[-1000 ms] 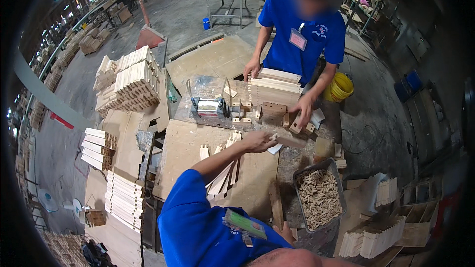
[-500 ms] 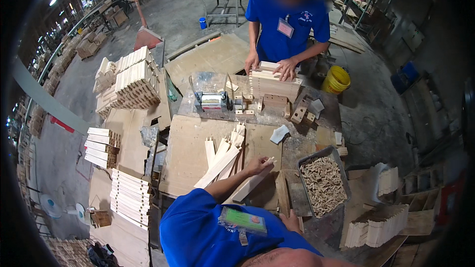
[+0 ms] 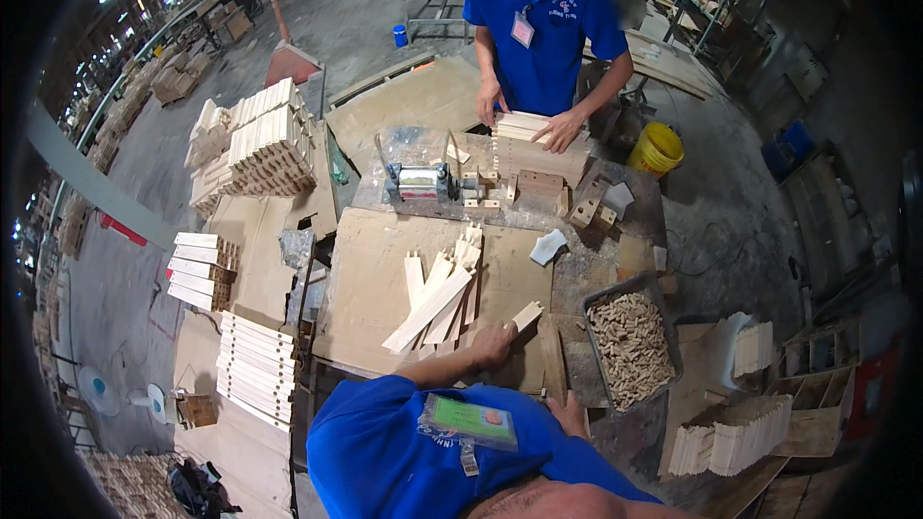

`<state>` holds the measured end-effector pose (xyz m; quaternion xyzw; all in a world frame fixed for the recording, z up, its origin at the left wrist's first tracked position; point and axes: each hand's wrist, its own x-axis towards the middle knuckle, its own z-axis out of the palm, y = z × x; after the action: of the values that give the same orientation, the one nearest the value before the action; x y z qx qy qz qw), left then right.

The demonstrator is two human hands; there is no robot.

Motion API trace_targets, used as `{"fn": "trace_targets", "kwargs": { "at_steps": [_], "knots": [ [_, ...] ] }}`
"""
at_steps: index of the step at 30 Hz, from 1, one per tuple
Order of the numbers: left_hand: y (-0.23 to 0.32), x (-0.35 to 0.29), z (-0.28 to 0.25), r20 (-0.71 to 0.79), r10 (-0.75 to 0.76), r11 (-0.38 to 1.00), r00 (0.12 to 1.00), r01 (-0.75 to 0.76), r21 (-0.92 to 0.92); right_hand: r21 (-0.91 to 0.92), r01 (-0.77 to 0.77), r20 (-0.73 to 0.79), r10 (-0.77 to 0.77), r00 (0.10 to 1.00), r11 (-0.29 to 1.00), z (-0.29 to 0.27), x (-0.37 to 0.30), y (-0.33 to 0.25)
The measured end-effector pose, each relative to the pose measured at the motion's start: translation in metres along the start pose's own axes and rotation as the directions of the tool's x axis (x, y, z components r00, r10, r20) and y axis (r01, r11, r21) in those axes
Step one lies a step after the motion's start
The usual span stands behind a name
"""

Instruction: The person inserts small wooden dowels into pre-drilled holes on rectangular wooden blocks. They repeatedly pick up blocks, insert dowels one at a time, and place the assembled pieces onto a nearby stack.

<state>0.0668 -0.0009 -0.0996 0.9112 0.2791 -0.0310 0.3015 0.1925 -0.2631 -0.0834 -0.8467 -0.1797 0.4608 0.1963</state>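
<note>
Fingers of my left hand (image 3: 493, 344) curl around a pale, straight wooden slat (image 3: 527, 316), its end projecting beyond them, long axis slanting forward-right, while my right hand (image 3: 570, 414), closure indeterminable, lies farther off by a brown wooden bar (image 3: 552, 358).

And here, slats (image 3: 437, 300) lie heaped on the cardboard (image 3: 361, 269), with a single slat (image 3: 527, 316) to their right, in the left hand (image 3: 494, 344). Right of that, a bar (image 3: 552, 356), then the tray (image 3: 670, 332), dowels (image 3: 630, 351) inside. Behind the cardboard sits the machine (image 3: 419, 183), blocks (image 3: 588, 204) to its right. Beyond them, the bucket (image 3: 657, 149); over left, stacks (image 3: 272, 149).
</note>
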Motion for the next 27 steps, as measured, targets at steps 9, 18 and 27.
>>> {"fn": "trace_targets", "kwargs": {
  "at_steps": [9, 18, 27],
  "knots": [
    [-0.023, 0.000, 0.020, -0.080, 0.175, 0.900, 0.981, -0.127, 0.416, 0.038, 0.286, -0.372, -0.252, 0.893, 0.957, 0.015, 0.017, 0.022],
    [-0.039, 0.007, 0.052, 0.012, 0.085, 0.951, 0.996, -0.085, 0.296, -0.159, 0.275, -0.421, -0.317, 0.850, 0.948, 0.017, 0.028, 0.011],
    [-0.040, 0.012, 0.053, 0.012, 0.010, 0.988, 1.000, -0.012, 0.151, -0.199, 0.385, -0.441, -0.433, 0.786, 0.901, 0.003, 0.037, -0.002]
  ]
}}
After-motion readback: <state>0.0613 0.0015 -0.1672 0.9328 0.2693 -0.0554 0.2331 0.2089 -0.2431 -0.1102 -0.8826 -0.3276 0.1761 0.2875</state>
